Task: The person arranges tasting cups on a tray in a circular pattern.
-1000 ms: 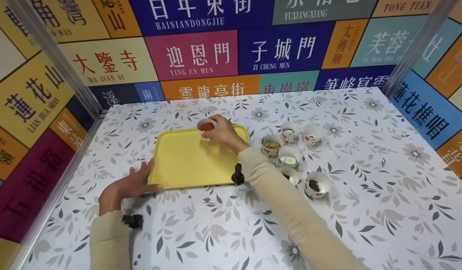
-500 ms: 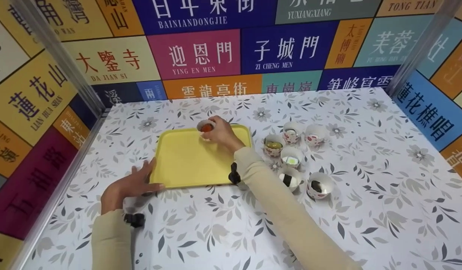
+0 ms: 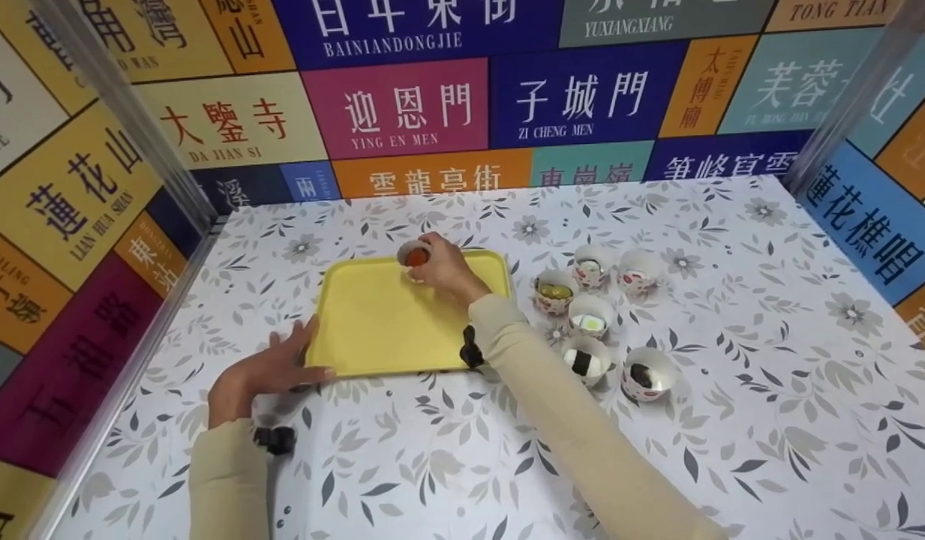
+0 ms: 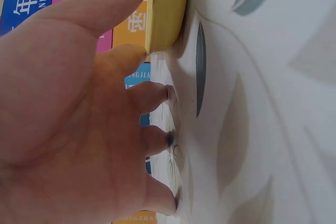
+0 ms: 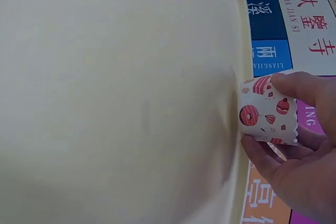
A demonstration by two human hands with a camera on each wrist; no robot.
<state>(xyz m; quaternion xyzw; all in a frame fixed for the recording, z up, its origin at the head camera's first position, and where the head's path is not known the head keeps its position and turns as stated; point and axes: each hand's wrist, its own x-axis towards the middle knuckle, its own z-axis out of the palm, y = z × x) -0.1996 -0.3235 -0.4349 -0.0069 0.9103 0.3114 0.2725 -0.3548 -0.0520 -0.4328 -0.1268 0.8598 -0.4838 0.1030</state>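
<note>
My right hand [image 3: 448,270] pinches a small paper baking cup [image 5: 268,111] by its side, thumb and fingertips on opposite walls. The cup is white with red printed pictures, and orange-red contents show inside it in the head view. It stands at the far edge of a yellow tray [image 3: 383,322]. At the tray's front left corner my left hand [image 3: 271,366] lies with fingers spread, its thumb along the front edge and the index finger at the left side. The left wrist view shows the other fingertips down at the tablecloth.
Right of the tray stand several similar paper cups: one with greenish-yellow pieces [image 3: 554,294], one with a white piece banded in black [image 3: 584,363], and one with a dark-topped piece [image 3: 649,376]. Behind the floral tablecloth [image 3: 432,450] rises a wall of coloured signs [image 3: 402,105].
Both hands, the tray and the held cup keep nearly the same places. The whole head view has drifted slightly right, and the black-banded piece shows more clearly beside the right sleeve.
</note>
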